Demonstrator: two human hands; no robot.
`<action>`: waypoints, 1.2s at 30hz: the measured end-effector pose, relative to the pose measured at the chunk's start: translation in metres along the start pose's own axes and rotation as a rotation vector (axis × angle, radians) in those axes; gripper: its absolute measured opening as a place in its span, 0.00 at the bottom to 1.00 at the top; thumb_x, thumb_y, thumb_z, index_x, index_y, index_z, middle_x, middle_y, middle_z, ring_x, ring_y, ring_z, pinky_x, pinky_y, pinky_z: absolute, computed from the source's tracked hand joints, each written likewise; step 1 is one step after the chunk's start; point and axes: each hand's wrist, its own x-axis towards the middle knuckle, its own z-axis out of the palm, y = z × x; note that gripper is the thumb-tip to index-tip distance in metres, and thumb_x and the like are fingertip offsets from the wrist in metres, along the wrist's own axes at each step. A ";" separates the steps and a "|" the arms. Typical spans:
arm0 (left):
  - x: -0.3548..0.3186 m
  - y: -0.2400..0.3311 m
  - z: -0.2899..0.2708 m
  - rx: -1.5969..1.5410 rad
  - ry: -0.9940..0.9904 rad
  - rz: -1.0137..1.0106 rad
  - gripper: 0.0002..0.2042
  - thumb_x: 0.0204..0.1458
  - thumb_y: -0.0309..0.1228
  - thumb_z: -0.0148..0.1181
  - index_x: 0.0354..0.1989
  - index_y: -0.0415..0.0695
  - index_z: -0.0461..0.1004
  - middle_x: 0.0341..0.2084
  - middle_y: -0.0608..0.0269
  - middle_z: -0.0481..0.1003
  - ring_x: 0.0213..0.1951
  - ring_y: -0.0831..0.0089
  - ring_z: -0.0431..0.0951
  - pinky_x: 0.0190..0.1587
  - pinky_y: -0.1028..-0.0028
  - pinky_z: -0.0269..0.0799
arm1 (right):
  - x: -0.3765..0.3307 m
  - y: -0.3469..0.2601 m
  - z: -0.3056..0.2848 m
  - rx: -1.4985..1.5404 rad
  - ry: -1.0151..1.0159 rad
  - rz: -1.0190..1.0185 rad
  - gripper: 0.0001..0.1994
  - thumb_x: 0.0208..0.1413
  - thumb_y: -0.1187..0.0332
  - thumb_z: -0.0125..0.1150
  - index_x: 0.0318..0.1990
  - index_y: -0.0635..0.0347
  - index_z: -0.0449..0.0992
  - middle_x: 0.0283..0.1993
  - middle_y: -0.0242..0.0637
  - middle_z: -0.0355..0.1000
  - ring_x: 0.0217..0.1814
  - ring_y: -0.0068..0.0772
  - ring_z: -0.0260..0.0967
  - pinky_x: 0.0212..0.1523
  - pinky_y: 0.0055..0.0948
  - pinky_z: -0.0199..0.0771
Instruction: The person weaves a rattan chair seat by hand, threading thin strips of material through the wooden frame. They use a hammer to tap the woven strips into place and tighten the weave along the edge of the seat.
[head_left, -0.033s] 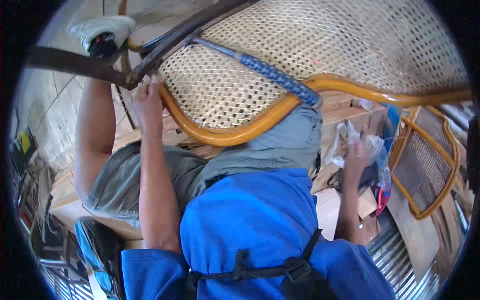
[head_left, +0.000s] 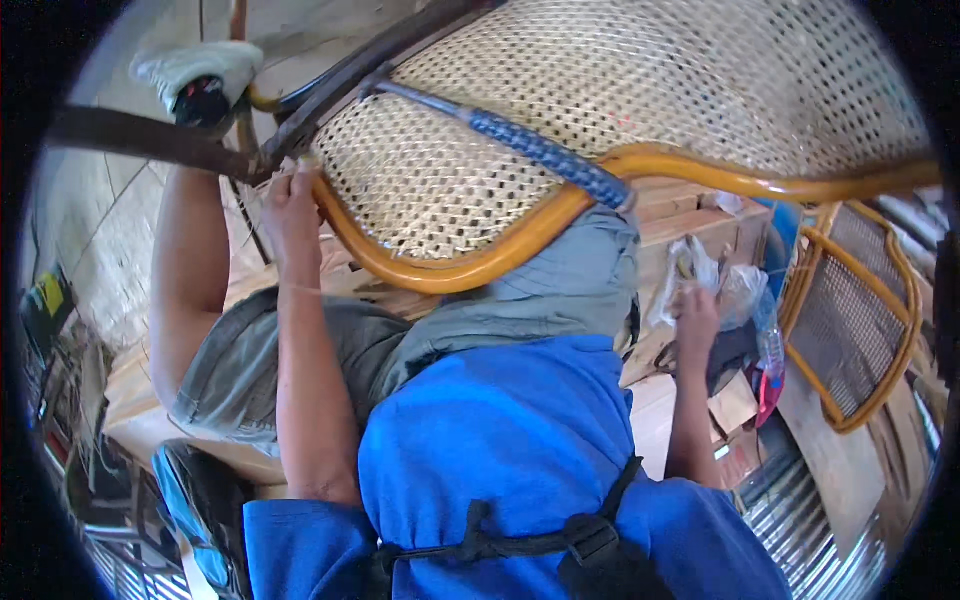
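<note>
A large woven cane panel with a glossy curved rattan rail lies across my thighs. My left hand is closed, its fingers pinched at the rail's left end, where dark frame bars meet. Whether something thin is also in that pinch is hidden. Across the panel and rail rests a hammer with a blue wrapped handle. On the right, my right hand is closed and raised beside clear plastic bags. What its fingers hold is too small to tell. A faint thin strand crosses my left forearm.
A smaller rattan-framed cane panel leans at the right, next to a plastic bottle. I sit on a wooden bench. A black and blue bag lies at lower left; corrugated metal is at lower right.
My right hand has come slightly lower and to the left, toward my body. My left hand stays at the rail's end; the whole view has shifted slightly.
</note>
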 end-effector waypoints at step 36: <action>0.010 -0.020 0.017 -0.294 0.116 -0.053 0.14 0.46 0.37 0.57 0.28 0.34 0.75 0.21 0.49 0.75 0.26 0.62 0.75 0.34 0.68 0.69 | 0.003 -0.383 0.232 1.222 -0.813 -0.288 0.22 0.57 0.47 0.50 0.32 0.60 0.68 0.13 0.22 0.43 0.14 0.18 0.42 0.15 0.22 0.43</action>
